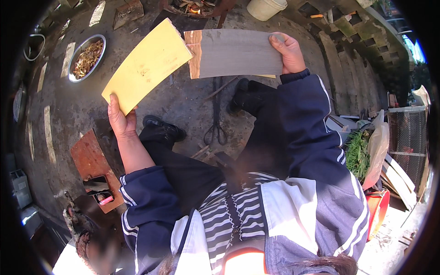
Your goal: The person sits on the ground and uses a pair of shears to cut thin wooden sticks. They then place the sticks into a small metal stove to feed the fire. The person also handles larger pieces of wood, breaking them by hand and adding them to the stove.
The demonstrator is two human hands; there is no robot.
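My left hand [121, 117] grips the lower end of a yellow-faced thin board [147, 66], which slants up to the right. My right hand [288, 52] pinches the far right end of a grey-faced board [238, 52], thumb on top. That board's left end is a strip of bare, splintered wood [195, 54]. The two boards' inner ends come together in front of me; whether they are still joined I cannot tell. A sliver of yellow shows under the grey board's lower edge. Below the boards, long metal tongs [215, 130] lie on the ground between my shoes.
A small fire [195, 10] burns at the far side, with a pale bucket [266, 8] right of it. At left stands a metal basin [87, 58] of dry scraps. A rusty brown board [91, 158] lies near my left leg; green plants [357, 153] and a mesh crate [407, 146] are at right.
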